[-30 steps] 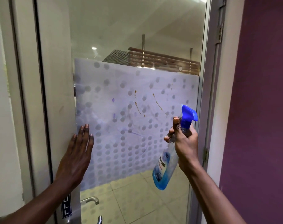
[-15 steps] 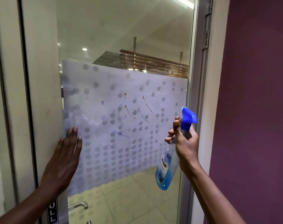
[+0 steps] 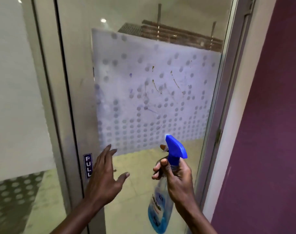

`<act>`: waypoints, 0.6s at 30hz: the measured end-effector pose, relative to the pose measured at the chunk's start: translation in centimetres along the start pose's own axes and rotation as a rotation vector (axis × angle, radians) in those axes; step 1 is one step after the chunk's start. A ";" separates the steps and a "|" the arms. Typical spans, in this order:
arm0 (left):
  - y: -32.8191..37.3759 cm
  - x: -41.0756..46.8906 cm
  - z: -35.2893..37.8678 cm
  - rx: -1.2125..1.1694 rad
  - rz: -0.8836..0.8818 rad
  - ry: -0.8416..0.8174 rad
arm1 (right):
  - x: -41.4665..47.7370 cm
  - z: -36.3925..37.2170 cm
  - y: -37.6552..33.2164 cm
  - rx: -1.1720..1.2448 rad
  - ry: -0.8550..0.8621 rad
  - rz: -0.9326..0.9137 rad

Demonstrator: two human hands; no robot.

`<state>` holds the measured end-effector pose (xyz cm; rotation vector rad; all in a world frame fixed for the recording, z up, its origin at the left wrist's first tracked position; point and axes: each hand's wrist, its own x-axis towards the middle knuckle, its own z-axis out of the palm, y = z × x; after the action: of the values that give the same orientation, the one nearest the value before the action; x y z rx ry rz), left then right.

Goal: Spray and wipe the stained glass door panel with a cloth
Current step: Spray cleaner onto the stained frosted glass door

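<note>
The glass door panel [image 3: 143,48] fills the middle of the view, with a frosted dotted film [image 3: 127,92] across it. Brown streaks [image 3: 175,81] and faint purple marks [image 3: 130,75] stain the film. My right hand [image 3: 176,178] grips the neck of a clear spray bottle [image 3: 158,213] holding blue liquid, its blue trigger head [image 3: 176,146] aimed at the glass. My left hand [image 3: 106,174] hovers open with fingers spread near the film's lower edge; whether it touches the glass is unclear. No cloth is in view.
A grey door stile [image 3: 73,115] carries a blue PULL sign [image 3: 87,165] beside my left hand. Another glass pane [image 3: 13,98] lies to the left. The metal door frame [image 3: 228,98] and a purple wall [image 3: 270,115] close off the right.
My left hand has come off the door stile and dropped lower, toward the middle. The spray bottle sits lower in the view. The camera has shifted, so the door appears further right.
</note>
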<state>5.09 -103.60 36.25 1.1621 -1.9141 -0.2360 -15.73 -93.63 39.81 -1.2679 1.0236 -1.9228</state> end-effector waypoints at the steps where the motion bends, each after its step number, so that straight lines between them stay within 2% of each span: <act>1: 0.6 -2.4 0.3 -0.073 -0.040 -0.011 | -0.9 0.5 0.3 -0.004 -0.022 0.018; 5: 2.4 -11.4 0.9 -0.260 -0.195 -0.143 | -4.1 2.0 1.2 0.015 -0.083 0.079; 10: 4.6 -18.5 1.1 -0.413 -0.371 -0.300 | -7.3 2.8 2.6 0.088 -0.171 0.169; 18: 7.0 -25.3 2.5 -0.408 -0.578 -0.096 | -11.1 2.6 3.5 0.111 -0.388 0.302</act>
<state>3.78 -80.24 24.08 1.4028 -1.4656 -0.9605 -9.07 -87.06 32.37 -1.2760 0.8388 -1.4171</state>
